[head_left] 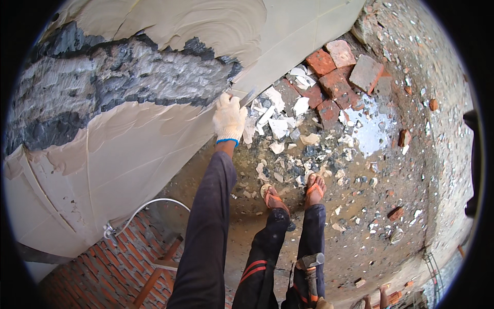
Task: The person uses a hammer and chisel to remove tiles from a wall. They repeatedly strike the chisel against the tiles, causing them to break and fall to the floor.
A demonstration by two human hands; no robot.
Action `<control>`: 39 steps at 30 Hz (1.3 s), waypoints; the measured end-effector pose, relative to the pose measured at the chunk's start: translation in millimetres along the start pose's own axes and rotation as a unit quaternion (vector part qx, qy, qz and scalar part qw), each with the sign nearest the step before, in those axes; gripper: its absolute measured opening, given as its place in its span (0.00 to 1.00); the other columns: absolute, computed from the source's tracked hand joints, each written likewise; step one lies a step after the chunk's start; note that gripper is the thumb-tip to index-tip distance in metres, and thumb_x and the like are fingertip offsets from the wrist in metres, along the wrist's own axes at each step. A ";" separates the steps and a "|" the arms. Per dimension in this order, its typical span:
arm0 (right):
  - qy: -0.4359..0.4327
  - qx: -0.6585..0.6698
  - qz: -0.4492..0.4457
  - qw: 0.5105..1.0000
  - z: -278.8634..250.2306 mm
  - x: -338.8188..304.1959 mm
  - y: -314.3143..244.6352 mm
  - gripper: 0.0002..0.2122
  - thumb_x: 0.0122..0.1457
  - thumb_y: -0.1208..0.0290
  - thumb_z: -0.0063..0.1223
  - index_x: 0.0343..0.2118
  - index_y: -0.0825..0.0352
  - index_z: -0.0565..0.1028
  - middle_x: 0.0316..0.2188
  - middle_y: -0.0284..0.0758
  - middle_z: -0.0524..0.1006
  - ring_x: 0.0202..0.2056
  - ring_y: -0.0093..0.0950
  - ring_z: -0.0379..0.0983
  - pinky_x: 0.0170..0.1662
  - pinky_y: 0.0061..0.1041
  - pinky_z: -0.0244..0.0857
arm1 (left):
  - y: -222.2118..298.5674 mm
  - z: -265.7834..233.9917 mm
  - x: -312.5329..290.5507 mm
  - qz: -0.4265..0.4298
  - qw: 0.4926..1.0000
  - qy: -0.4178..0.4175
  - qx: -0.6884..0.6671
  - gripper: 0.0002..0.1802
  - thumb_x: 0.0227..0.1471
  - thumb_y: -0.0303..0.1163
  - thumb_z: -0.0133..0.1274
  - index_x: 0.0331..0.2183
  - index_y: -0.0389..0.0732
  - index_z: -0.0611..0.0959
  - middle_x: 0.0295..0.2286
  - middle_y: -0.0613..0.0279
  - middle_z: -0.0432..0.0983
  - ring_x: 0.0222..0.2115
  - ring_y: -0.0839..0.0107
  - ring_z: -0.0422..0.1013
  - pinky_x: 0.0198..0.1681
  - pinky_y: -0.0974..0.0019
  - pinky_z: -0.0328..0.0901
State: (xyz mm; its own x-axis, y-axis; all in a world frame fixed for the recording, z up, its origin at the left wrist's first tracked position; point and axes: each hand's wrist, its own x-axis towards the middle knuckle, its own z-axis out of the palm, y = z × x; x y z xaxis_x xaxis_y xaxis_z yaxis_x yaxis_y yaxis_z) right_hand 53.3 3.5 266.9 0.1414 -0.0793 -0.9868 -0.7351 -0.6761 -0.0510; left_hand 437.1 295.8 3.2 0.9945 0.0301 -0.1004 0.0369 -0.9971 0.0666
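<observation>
My left hand [230, 117], in a cream knitted glove with a blue cuff, is closed at the right end of a rough chipped channel [139, 77] in the plastered wall [139, 134]. A short grey metal bar, seemingly a chisel [250, 96], sticks out of its right side; its other end is hidden by the fist and wall. Low in the picture, my right hand [323, 304] shows only in part, wrapped round the handle of a hammer [311, 261]. The hammer hangs in front of my legs, head up, apart from the wall.
Broken bricks [337, 85] and plaster shards [278, 127] lie at the wall's foot beside a whitish puddle [370, 129]. My sandalled feet [275, 198] stand on rubble-strewn ground. A white hose [154, 201] curves at lower left. Another person's feet [383, 297] show at lower right.
</observation>
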 end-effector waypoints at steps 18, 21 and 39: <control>0.018 0.043 -0.063 0.997 2.4 -2.8 2.4 0.08 0.42 0.73 0.46 0.26 0.71 0.69 0.19 0.53 0.71 0.25 0.51 0.69 0.28 0.41 0.62 | 25.1 12.4 -161.6 -0.452 0.431 -0.298 -0.722 0.08 0.54 0.35 0.47 0.32 0.41 0.72 0.23 0.65 0.68 0.21 0.69 0.69 0.24 0.65 0.67; 0.017 0.061 -0.065 0.996 1.5 -3.2 2.7 0.08 0.42 0.73 0.45 0.26 0.71 0.69 0.19 0.52 0.71 0.24 0.51 0.69 0.27 0.41 0.62 | 20.4 -10.4 -148.7 -0.429 0.414 -0.277 -0.753 0.10 0.53 0.37 0.47 0.32 0.41 0.72 0.24 0.63 0.69 0.22 0.68 0.70 0.26 0.65 0.68; 0.095 0.077 -0.121 0.985 -19.5 28.8 -59.0 0.09 0.40 0.73 0.46 0.22 0.76 0.71 0.16 0.50 0.71 0.20 0.39 0.72 0.26 0.33 0.64 | 5.6 -36.0 -30.7 -0.322 0.390 -0.087 -0.858 0.14 0.55 0.42 0.41 0.31 0.42 0.74 0.20 0.64 0.69 0.16 0.76 0.63 0.17 0.74 0.60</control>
State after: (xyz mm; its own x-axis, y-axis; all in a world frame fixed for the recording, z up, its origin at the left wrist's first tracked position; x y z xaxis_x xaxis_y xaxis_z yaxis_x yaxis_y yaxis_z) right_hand 113.7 26.8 244.5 0.4353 -0.0741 -0.8972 -0.7545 -0.5737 -0.3187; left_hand 410.3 291.9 42.4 0.7086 0.0821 -0.7009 0.4333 0.7333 0.5239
